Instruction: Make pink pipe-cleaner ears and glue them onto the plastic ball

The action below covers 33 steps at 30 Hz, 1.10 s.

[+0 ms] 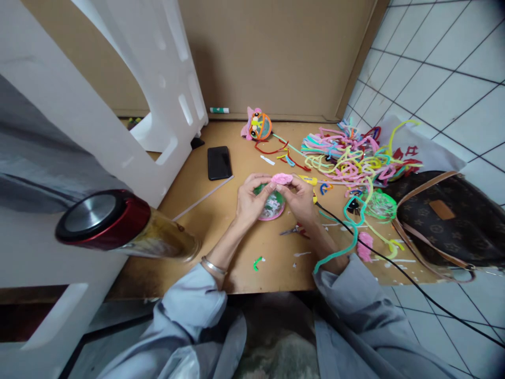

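Observation:
My left hand [252,198] and my right hand [299,199] meet over the middle of the table. Thumbs and fingers of both are closed on a fuzzy pink pipe-cleaner piece [282,179]. Just below it, between the hands, is a round see-through object [273,204] with green on top and a pink rim. My fingers partly cover it, and I cannot tell whether they touch it. A pair of red-handled pliers or scissors [294,230] lies beneath my right wrist. Beyond my hands sits a round orange-banded figure [259,125] with pink trim.
A heap of coloured pipe cleaners [347,152] lies at the back right, beside a brown handbag [453,221]. A black cable [379,258] crosses the right side. To the left are a phone [219,163] and a tall flask [130,226]. A glue stick [219,110] lies at the back.

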Motion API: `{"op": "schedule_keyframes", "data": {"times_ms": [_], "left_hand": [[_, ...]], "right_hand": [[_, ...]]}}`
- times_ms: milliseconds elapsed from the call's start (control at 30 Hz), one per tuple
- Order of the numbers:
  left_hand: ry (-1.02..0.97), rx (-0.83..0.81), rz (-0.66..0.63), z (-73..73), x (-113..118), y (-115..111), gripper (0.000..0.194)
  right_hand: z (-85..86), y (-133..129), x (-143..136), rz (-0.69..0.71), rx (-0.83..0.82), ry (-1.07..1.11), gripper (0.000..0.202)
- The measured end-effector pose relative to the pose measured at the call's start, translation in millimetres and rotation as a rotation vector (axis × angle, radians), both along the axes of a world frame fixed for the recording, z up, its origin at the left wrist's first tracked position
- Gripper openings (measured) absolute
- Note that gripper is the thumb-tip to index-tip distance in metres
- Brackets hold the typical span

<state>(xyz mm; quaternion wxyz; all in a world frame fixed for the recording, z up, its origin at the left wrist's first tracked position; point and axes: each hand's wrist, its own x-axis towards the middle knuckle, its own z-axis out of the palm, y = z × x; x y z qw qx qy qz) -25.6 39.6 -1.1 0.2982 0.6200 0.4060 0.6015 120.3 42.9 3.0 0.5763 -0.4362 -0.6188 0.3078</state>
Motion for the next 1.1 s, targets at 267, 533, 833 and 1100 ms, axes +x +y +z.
{"op": "schedule_keyframes", "data": {"times_ms": [267,533,833,1100], "left_hand": [[-0.005,0.002,0.005,-0.7,-1,0,0.031],[-0.010,0.001,0.014,-2.7,-1,1,0.031],[0.103,-0.046,-0.135,2.8,-10,-3,0.052],[0.318,-0.085,-0.170,0.6,-16,-7,0.080]], "right_hand": [[-1.7,0,1,0.013,-0.009,0.020,0.022],[-1.8,0,3,0.063,-0.003,0.003,0.019],[-4.3,1,4,0.035,-0.037,0.014,0.015],[-4.1,2,3,0.028,-0.064,0.016,0.016]]}}
